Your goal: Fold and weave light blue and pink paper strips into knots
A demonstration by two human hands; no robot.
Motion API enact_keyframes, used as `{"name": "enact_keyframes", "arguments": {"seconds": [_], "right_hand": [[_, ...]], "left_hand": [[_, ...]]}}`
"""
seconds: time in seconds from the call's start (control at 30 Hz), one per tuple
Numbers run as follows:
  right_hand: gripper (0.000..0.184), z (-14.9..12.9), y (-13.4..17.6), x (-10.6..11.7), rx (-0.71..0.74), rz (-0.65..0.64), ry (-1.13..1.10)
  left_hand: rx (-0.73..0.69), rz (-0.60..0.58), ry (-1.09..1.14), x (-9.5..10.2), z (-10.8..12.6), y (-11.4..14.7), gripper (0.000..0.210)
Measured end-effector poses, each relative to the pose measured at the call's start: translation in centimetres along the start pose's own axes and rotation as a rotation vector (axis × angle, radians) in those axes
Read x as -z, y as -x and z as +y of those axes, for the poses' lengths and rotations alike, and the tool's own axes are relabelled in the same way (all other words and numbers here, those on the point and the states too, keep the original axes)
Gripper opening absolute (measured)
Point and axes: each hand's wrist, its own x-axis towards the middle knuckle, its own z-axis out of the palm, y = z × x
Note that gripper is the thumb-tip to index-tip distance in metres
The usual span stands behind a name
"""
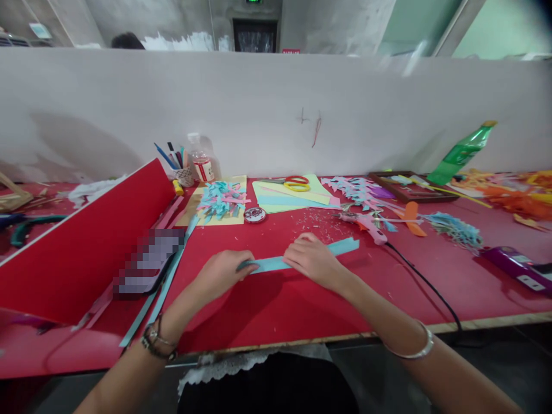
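A light blue paper strip [344, 246] stretches between my hands, just above the red table top [259, 322]. My left hand [226, 270] pinches its left end, where the paper looks folded or rolled over. The fingers of my right hand [313, 259] are closed on the strip further right, and its free end sticks out beyond them. Behind my hands is a pile of blue and pink paper scraps [222, 200] on a yellow sheet. A round tin [255, 214] sits close to it. Small clippings lie beyond my right hand.
To the right lies a pink glue gun [366, 223] with its black cord [425, 287] running off the front edge. Yellow-handled scissors [296, 183] rest on coloured paper sheets [276, 198]. A red board [95, 241] and a phone [150, 261] stand left. A green bottle [463, 152] leans at back right.
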Motion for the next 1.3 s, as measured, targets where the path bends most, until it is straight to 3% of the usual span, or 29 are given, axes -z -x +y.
{"name": "enact_keyframes", "arguments": {"seconds": [0.1, 0.23, 0.53, 0.87, 1.13, 1.3], "right_hand": [[0.03, 0.4, 1.0, 1.6, -0.023, 0.056, 0.082], [0.029, -0.1, 1.3, 1.5, -0.122, 0.085, 0.128], [0.024, -2.2, 0.2, 0.4, -0.104, 0.022, -0.304], [0.025, -2.6, 0.9, 0.3, -0.093, 0.051, -0.297], [0.028, -4.4, -0.1, 1.3, 0.016, 0.078, -0.131], [0.027, -4.3, -0.2, 1.1, 0.012, 0.099, -0.178]], "left_hand": [[0.004, 0.048, 0.092, 1.3, 0.6, 0.8, 0.029], [-0.004, 0.076, 0.115, 1.2, 1.1, 0.8, 0.028], [-0.044, 0.067, 0.18, 0.5, 1.9, 0.9, 0.025], [0.047, 0.018, 0.273, 0.5, 0.7, 2.8, 0.03], [-0.226, 0.126, -0.001, 0.2, 2.1, 1.4, 0.024], [-0.304, 0.119, -0.052, 0.3, 2.4, 1.1, 0.026]]}}
